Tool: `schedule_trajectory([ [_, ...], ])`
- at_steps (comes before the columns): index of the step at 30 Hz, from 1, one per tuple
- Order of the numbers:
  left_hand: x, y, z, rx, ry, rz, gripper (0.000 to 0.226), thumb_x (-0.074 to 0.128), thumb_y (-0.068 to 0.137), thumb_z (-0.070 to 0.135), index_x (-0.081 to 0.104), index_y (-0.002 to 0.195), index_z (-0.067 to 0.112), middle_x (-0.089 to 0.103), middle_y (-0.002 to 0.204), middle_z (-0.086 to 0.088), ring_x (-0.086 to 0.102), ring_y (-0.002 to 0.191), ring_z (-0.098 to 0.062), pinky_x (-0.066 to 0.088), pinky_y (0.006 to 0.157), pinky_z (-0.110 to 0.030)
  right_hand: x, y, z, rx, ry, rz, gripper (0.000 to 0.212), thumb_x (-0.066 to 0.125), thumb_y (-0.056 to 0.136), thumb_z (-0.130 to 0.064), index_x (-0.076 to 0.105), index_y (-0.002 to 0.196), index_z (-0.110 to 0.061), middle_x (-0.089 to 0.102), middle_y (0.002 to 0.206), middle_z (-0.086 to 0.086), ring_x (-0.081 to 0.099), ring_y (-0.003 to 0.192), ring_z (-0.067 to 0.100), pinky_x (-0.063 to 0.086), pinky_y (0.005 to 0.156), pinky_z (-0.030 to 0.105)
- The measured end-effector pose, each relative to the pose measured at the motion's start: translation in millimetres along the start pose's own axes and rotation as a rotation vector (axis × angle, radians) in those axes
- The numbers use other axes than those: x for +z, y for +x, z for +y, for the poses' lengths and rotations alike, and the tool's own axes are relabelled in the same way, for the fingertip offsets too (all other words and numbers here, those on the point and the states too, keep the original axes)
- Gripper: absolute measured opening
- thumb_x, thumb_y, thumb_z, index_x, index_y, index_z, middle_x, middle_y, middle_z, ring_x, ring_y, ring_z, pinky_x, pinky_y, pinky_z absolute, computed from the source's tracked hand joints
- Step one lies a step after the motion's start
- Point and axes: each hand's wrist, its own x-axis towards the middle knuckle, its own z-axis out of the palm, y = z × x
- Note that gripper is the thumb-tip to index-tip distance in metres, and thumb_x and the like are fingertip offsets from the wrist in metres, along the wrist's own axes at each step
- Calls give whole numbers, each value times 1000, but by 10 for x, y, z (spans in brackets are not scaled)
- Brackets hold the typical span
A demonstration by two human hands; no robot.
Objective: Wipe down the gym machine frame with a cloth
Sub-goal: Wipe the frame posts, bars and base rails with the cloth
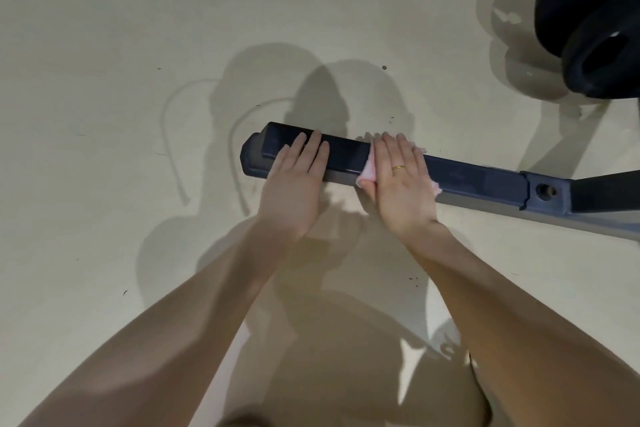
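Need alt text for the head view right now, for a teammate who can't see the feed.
A person's right hand presses a pink cloth flat onto a dark blue gym machine frame bar lying on a pale floor. The left hand rests open on the bar near its capped end; black weight plates sit at upper right.

Both forearms are bare, with no sleeves in view. The left hand [294, 180] wears nothing, while the right hand [403, 180] carries a thin gold ring [398, 168] on one finger. Fingernails are short and unpainted
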Motion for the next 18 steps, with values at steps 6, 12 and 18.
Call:
schedule_trajectory([
  [6, 125, 63, 34, 49, 115, 162, 51, 51, 76, 16, 58, 125, 2, 59, 127, -12, 59, 111, -29, 31, 90, -35, -50, 446, -208, -251, 192, -157, 63, 39, 86, -43, 53, 131, -1, 63, 119, 16, 59, 106, 35, 46, 97, 39],
  [12, 45, 118, 94, 38, 273, 134, 55, 73, 69, 33, 65, 116, 5, 65, 115, -9, 63, 99, -27, 31, 87, -34, -214, 176, 337, 180, 176, -178, 73, 8, 86, -48, 59, 113, -3, 63, 105, 21, 54, 98, 39, 36, 90, 42],
  [18, -2, 170, 132, 21, 149, 173, 52, 84, 63, 27, 68, 104, -1, 66, 107, -14, 64, 86, -32, 30, 88, -37, -210, 437, 119, 24, 235, -302, 31, 30, 97, -24, 59, 102, -14, 59, 102, 9, 53, 99, 33, 34, 84, 37],
])
